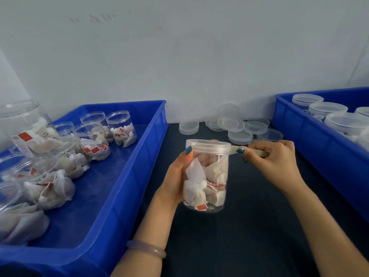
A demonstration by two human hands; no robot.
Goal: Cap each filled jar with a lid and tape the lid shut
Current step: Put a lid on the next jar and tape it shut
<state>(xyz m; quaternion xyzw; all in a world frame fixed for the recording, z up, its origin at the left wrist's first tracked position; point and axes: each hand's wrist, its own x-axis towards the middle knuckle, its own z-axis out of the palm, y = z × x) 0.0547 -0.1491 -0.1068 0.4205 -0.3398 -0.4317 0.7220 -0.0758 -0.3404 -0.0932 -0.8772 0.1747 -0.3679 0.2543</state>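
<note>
There were two hands, the left hand (175, 176) and the right hand (273, 158), and one bracelet (146, 249). They held one jar (205, 180) with one lid (208, 147) and one strip of tape (256, 152). On the one table (239, 236) stood two bins, a left bin (127, 168) and a right bin (311, 136). The left bin held at least nine open jars (121, 128); overlap near the frame's edge prevented an exact count. Four capped jars (327, 108) showed in the right bin. About nine loose lids (189, 127) lay on the table, some stacked, so that number was uncertain.
</note>
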